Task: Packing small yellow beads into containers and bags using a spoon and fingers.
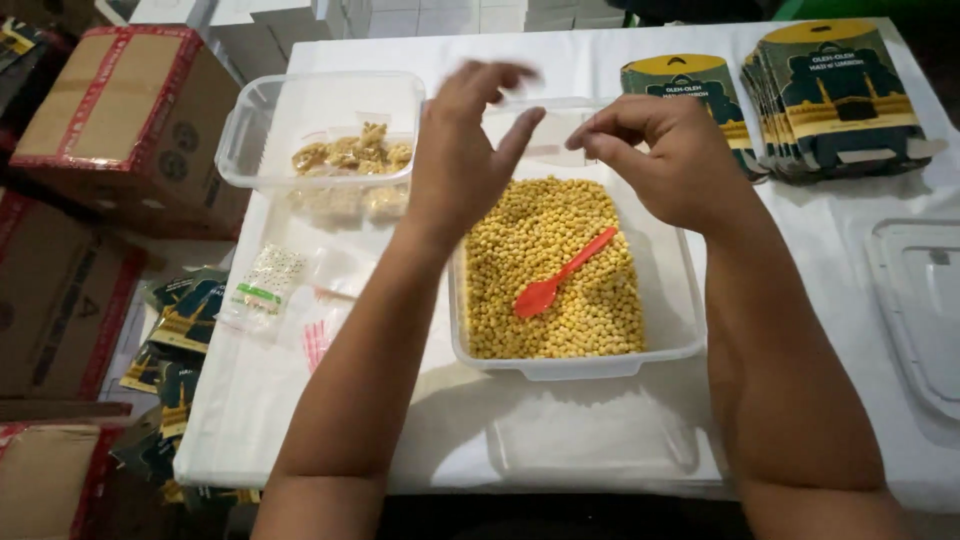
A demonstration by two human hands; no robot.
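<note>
Head view: left hand (462,150) spread loose, right hand (665,155) fingers (600,138) pinching, probably, a small clear bag (550,135) above tub of yellow beans (550,270). Best kept over tub, mouth opened fully before taking red spoon (562,274).

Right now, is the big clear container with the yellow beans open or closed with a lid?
Open. The clear container has no lid on it: the yellow beans lie uncovered, and a red spoon rests directly on them.
</note>
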